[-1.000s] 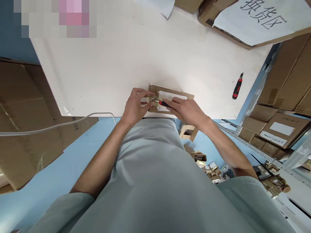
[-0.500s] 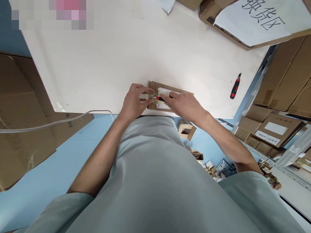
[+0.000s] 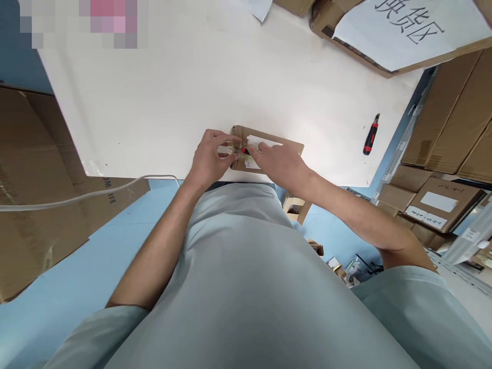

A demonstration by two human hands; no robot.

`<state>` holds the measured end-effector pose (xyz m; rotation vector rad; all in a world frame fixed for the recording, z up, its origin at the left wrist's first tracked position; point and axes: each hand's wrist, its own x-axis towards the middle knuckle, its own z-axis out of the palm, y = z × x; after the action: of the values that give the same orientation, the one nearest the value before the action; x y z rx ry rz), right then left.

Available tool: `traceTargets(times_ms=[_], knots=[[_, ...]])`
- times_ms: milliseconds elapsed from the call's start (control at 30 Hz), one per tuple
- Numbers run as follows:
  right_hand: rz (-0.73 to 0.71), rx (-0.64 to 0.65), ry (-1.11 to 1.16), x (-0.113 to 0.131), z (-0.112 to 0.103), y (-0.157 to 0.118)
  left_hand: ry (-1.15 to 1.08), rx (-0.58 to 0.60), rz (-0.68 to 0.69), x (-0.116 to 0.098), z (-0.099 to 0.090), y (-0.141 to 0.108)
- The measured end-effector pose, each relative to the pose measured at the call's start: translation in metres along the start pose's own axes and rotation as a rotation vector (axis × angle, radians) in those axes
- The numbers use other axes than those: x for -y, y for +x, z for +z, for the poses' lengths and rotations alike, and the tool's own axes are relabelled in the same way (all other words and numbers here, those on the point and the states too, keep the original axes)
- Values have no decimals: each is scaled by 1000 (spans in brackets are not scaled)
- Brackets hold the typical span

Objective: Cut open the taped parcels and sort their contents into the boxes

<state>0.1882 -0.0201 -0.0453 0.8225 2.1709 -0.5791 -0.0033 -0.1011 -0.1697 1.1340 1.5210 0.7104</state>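
A small flat cardboard box (image 3: 269, 136) with white labels lies at the near edge of the white table, in front of my body. My left hand (image 3: 211, 154) holds its left end, thumb and fingers curved over the end on either side. Shiny, clear tape-like material shows between those fingertips. My right hand (image 3: 282, 164) is closed over a utility knife (image 3: 245, 150) above the box. Only the knife's red and black front end shows, pointing toward the left fingers; its blade is hard to make out.
Another red and black utility knife (image 3: 371, 136) lies at the table's right side. A large carton with a handwritten paper sign (image 3: 407, 31) stands at the back right. Shelved cartons (image 3: 442, 113) rise on the right, and a big carton (image 3: 46, 195) stands left. A white cable (image 3: 96, 200) crosses the left side.
My right hand has shifted slightly left and turned, with the knife now more covered by it. My left hand stays at the box's left end.
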Motion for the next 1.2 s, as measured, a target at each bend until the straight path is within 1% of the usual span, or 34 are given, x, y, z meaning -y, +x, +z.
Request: traceTargets(times_ms=[67,133,167,233,333,400,467,533,633,700,767,833,900,967,1033,1100,1200], knots=[[23,-14,11,5,1,0,-5,-9,-2,0,1,0],[51,-51,35,3,7,1,-10,-19,-7,1,2,0],[64,-74,52,-2,12,0,-12,-23,-10,1,2,0],[72,-122,91,-19,26,-8,-16,-31,-15,1,2,1],[77,-178,124,-57,50,-38,-22,-42,-25,2,3,1],[140,-167,118,-81,64,-66,-22,-51,-30,2,4,2],[210,-142,114,-97,73,-91,-17,-54,-30,1,6,2],[261,-121,104,-103,79,-105,-7,-51,-29,0,9,3],[288,-115,91,-107,85,-108,8,-50,-28,-2,10,3],[282,-131,107,-115,93,-106,14,-52,-27,-5,10,2],[268,-157,138,-125,107,-105,19,-48,-32,-6,9,2],[262,-194,182,-132,127,-103,21,-45,-39,-7,7,2],[267,-249,254,-133,151,-97,15,-46,-45,-6,6,3],[275,-327,361,-125,176,-85,4,-43,-51,-3,3,5],[286,-443,498,-110,200,-70,-15,-28,-61,1,-1,6],[304,-592,610,-93,222,-54,-50,-13,-74,5,-7,7],[335,-785,726,-66,246,-32,-96,-18,-100,8,-14,6]])
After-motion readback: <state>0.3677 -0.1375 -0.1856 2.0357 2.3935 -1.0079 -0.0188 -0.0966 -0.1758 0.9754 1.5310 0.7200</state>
